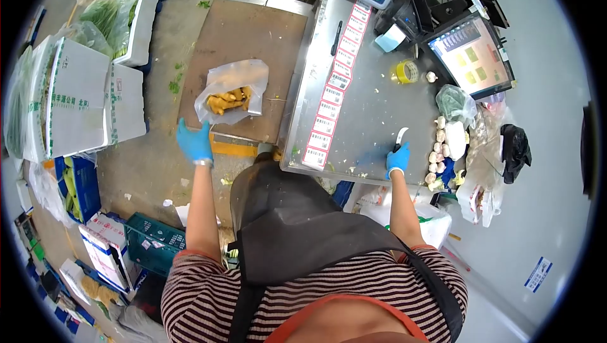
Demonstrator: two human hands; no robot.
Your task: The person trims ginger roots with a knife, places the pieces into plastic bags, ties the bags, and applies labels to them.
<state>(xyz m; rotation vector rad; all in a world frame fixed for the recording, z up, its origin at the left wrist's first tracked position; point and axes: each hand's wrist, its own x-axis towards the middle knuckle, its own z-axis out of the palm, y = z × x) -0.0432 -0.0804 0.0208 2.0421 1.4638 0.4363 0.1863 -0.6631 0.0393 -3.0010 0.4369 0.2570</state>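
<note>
Left hand (195, 145): hovering by bag (238, 76), centre-left, holding fingers apart
Right hand (397, 160): gripping knife (402, 134), centre-right
Ginger (226, 102): seemingly being handled, calling for left grip

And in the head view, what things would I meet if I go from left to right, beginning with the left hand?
Left hand → ginger → strip of labels → right hand → garlic bulbs → black plastic bag.

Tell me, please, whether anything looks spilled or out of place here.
Yes: green leafy scraps lie loose on the floor near the white box of greens, as if dropped. Small pale bits also litter the metal table near the right hand, looking untidy.
</note>
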